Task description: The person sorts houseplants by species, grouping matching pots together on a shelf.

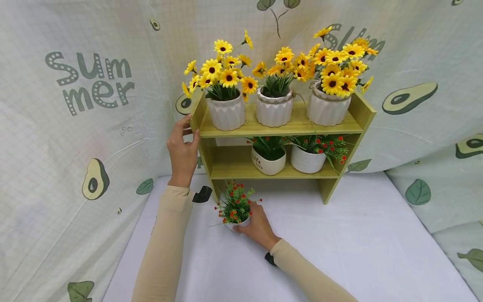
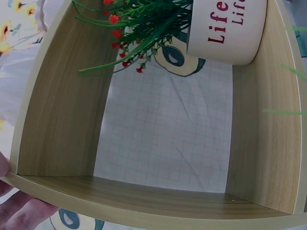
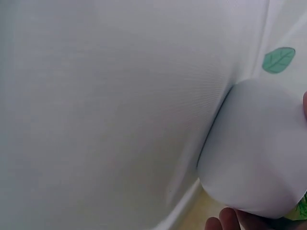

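A two-tier wooden shelf (image 1: 230,167) stands at the back of the table. My left hand (image 1: 183,147) grips the upper end of its left side panel, thumb in front and fingers round the edge. My right hand (image 1: 258,224) holds a small potted plant (image 1: 235,203) with red flowers, low before the shelf's left leg. In the right wrist view its smooth white pot (image 3: 254,148) is close over the white cloth, with fingertips (image 3: 228,218) along its side. The left wrist view looks into the lower tier's left end, beside a pot lettered "Life" (image 2: 228,28).
Three white fluted pots of yellow flowers (image 1: 226,113) line the top tier. On the lower tier the lettered pot stands beside a white ribbed pot (image 1: 307,160) of red flowers. White cloth (image 1: 358,239) covers the table, and a printed curtain (image 1: 94,138) hangs behind and beside it.
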### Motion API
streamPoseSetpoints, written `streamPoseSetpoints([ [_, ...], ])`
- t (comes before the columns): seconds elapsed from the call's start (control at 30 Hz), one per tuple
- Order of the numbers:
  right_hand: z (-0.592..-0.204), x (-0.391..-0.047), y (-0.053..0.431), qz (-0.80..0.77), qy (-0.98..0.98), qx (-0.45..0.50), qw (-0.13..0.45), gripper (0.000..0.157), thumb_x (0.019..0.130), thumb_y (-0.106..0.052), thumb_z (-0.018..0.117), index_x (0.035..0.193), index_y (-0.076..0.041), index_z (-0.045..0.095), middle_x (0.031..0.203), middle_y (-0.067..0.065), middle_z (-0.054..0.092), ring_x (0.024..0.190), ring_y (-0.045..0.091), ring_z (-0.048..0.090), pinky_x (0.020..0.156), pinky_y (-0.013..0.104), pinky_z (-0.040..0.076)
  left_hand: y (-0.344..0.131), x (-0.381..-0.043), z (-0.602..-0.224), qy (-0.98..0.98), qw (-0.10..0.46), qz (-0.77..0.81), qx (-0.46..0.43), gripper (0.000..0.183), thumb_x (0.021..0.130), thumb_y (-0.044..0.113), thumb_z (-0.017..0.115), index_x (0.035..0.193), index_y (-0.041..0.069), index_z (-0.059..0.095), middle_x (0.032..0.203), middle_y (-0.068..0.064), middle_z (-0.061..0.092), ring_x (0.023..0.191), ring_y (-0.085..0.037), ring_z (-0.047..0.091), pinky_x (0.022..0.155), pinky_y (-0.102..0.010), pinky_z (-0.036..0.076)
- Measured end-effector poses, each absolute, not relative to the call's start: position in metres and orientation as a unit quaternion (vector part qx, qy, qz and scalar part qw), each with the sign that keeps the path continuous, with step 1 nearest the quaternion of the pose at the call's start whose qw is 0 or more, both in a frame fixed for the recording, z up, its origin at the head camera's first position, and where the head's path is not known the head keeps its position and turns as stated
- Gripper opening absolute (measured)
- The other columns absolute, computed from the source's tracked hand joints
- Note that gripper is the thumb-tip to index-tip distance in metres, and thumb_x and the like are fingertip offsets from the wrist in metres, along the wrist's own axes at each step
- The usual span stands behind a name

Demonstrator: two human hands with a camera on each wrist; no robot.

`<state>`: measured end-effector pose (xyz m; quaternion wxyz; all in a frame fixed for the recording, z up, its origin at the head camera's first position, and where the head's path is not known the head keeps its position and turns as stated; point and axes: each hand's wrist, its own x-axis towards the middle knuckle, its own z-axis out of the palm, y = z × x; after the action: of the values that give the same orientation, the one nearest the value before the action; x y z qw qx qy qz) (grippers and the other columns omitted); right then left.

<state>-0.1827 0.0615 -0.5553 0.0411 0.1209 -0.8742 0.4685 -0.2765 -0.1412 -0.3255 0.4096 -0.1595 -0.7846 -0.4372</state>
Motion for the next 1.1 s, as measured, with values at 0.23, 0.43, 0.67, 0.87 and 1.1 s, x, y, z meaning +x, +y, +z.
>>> streamPoseSetpoints([
  [0.23,-0.553,-0.168,0.074,0.461,-0.879,0.110,0.052,0.092,0.073,-0.031,0.098,0.148,0.001,0.054,0.137,0.015,0.062,0.129,0.033,0.055,0.108,0.052,0.049,-0.141,-0.276,-0.325,-0.789,0.409,-0.432,-0.154,0.042,0.101,0.002,0.069,0.142,0.002,0.061,0.123,-0.023,0.070,0.101,-0.036,0.071,0.070,-0.004,0.047],
  [0.43,-0.534,-0.153,0.087,0.465,-0.874,0.120,0.075,0.079,0.072,-0.028,0.099,0.141,-0.013,0.064,0.134,0.004,0.064,0.127,0.023,0.055,0.107,0.050,0.048,-0.141,-0.277,-0.326,-0.788,0.410,-0.433,-0.155,0.042,0.101,0.002,0.069,0.142,0.002,0.061,0.123,-0.023,0.070,0.101,-0.036,0.071,0.070,-0.004,0.047],
  [0.67,-0.497,-0.142,0.093,0.455,-0.866,0.163,0.125,0.078,0.067,-0.023,0.102,0.137,-0.025,0.066,0.130,-0.010,0.066,0.124,0.018,0.056,0.106,0.050,0.047,-0.141,-0.277,-0.326,-0.790,0.412,-0.427,-0.155,0.041,0.102,0.003,0.068,0.143,0.003,0.061,0.124,-0.022,0.071,0.101,-0.036,0.071,0.070,-0.005,0.047],
  [0.87,-0.467,-0.139,0.094,0.417,-0.862,0.212,0.194,0.087,0.065,-0.023,0.104,0.140,-0.018,0.061,0.132,-0.004,0.066,0.125,0.023,0.058,0.107,0.054,0.046,-0.141,-0.277,-0.326,-0.787,0.414,-0.429,-0.159,0.041,0.102,0.003,0.068,0.142,0.002,0.061,0.123,-0.023,0.071,0.101,-0.036,0.071,0.070,-0.005,0.047],
  [1.1,-0.440,-0.155,0.091,0.404,-0.854,0.232,0.232,0.084,0.067,-0.023,0.103,0.139,-0.013,0.062,0.133,0.001,0.068,0.126,0.028,0.058,0.108,0.053,0.044,-0.142,-0.278,-0.327,-0.780,0.416,-0.437,-0.166,0.040,0.102,0.002,0.067,0.141,0.001,0.062,0.121,-0.024,0.071,0.100,-0.037,0.071,0.068,-0.004,0.047],
])
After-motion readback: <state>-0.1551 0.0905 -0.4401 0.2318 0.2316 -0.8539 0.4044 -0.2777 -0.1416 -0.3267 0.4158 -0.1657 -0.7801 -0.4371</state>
